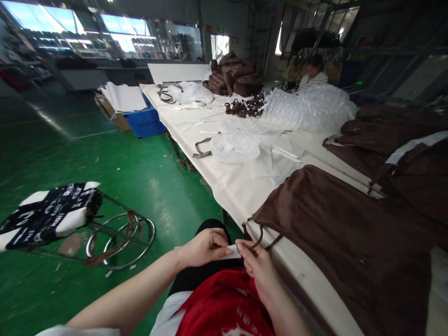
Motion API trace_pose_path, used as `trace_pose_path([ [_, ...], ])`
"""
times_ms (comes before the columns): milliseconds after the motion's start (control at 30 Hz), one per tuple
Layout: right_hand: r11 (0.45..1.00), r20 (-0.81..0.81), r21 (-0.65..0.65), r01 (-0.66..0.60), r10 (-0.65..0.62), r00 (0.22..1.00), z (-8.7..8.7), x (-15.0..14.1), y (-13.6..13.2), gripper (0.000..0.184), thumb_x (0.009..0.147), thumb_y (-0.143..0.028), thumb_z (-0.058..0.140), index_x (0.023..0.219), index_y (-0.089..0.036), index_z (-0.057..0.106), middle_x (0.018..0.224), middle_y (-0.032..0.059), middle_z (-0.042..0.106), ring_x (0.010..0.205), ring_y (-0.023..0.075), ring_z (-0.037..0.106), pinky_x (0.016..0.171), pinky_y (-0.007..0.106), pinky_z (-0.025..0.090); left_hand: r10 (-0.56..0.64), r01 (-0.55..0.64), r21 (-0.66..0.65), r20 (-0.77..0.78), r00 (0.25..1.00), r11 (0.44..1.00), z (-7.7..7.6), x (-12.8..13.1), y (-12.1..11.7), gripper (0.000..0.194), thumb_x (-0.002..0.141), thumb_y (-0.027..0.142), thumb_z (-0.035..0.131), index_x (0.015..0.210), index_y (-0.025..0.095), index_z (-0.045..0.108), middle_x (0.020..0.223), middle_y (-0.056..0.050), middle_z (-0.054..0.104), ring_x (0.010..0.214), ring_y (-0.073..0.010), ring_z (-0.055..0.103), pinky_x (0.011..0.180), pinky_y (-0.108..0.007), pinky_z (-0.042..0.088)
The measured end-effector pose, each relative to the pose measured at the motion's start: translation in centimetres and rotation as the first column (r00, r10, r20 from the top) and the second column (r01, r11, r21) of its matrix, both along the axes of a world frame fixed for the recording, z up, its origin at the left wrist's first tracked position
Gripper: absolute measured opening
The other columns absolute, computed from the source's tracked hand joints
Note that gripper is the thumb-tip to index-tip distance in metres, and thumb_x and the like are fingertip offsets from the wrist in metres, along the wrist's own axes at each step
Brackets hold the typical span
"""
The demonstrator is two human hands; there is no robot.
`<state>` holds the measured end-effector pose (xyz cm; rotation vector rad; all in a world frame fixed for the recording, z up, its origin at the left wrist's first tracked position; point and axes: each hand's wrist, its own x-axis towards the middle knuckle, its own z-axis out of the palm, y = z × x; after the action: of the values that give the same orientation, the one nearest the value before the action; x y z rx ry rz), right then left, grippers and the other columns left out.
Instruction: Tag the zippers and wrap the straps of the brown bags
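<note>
Over my lap, my left hand (209, 245) pinches one end of a small white strip (232, 252). At the strip's other end, my right hand (255, 257) has its fingers closed on a thin brown strap (259, 237), with the strip against it. That strap runs up to a metal ring (247, 223) at the corner of a brown bag (336, 228). The bag lies flat on the table to the right of my hands, its near edge by the table edge. My fingers partly hide where strip and strap meet.
The cream-covered table (224, 182) bears a clear plastic bag (235, 147), a heap of clear plastic (311, 109), brown straps (245, 107) and brown fabric (234, 77). More brown bags (395, 144) lie right. A person (314, 74) sits beyond. A covered stool (52, 212) and blue box (145, 122) stand left.
</note>
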<state>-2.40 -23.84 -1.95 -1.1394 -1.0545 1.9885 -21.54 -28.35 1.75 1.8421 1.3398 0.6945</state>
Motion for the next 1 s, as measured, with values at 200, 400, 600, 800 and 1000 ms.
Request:
trace_pose_path([
  [200, 0.982, -0.08, -0.167, 0.091, -0.106, 0.991, -0.4, 0.5, 1.3, 0.047, 0.063, -0.056, 0.077, 0.085, -0.016, 0.067, 0.053, -0.0067, 0.046, 0.04, 0.0036, 0.034, 0.035, 0.016, 0.02, -0.052, 0.05, -0.031, -0.073, 0.996, 0.998, 0.4, 0.2, -0.3, 0.05, 0.094, 0.047, 0.044, 0.057, 0.014, 0.055, 0.059, 0.0, 0.044, 0.061, -0.0103, 0.042, 0.056, -0.021, 0.033],
  [400, 0.986, 0.185, 0.078, -0.146, 0.13, 0.974, -1.1, -0.1, 1.1, 0.051, 0.074, -0.066, 0.06, 0.06, -0.017, 0.056, 0.041, -0.0042, 0.047, 0.033, 0.0059, 0.036, 0.035, 0.02, 0.024, 0.158, -0.163, -0.033, -0.121, 0.98, 0.986, -0.1, 2.0, 0.6, 0.054, 0.094, 0.048, 0.041, 0.052, 0.014, 0.046, 0.057, 0.003, 0.035, 0.053, -0.0074, 0.033, 0.051, -0.021, 0.027],
  [600, 0.902, 0.44, 0.387, -0.193, 0.003, 0.898, -0.4, 2.8, 3.0, 0.034, 0.08, -0.053, 0.057, 0.08, -0.02, 0.065, 0.052, 0.0, 0.06, 0.035, 0.0114, 0.047, 0.038, 0.024, 0.032, 0.223, -0.219, 0.043, -0.224, 0.949, 0.975, -1.0, 3.0, 1.9, 0.048, 0.093, 0.043, 0.045, 0.053, 0.015, 0.047, 0.055, 0.002, 0.04, 0.055, -0.0092, 0.037, 0.054, -0.023, 0.028],
  [800, 0.895, 0.386, 0.439, -0.074, -0.114, 0.915, -1.1, 4.6, 3.9, 0.039, 0.078, -0.038, 0.06, 0.113, -0.022, 0.058, 0.056, -0.002, 0.063, 0.035, 0.0137, 0.049, 0.038, 0.026, 0.035, 0.219, -0.204, 0.085, -0.248, 0.944, 0.975, -1.5, 4.1, 3.3, 0.047, 0.093, 0.042, 0.044, 0.054, 0.016, 0.049, 0.055, 0.003, 0.039, 0.053, -0.009, 0.036, 0.053, -0.022, 0.028],
  [1000, 0.96, 0.202, 0.273, -0.061, 0.004, 0.979, -1.9, 3.8, 4.0, 0.057, 0.079, -0.038, 0.057, 0.13, -0.017, 0.043, 0.057, -0.0061, 0.059, 0.033, 0.0082, 0.042, 0.033, 0.019, 0.03, 0.271, -0.249, 0.117, -0.255, 0.928, 0.961, -1.8, 5.5, 4.5, 0.048, 0.094, 0.043, 0.042, 0.057, 0.015, 0.055, 0.056, 0.001, 0.046, 0.055, -0.0098, 0.043, 0.055, -0.021, 0.03],
])
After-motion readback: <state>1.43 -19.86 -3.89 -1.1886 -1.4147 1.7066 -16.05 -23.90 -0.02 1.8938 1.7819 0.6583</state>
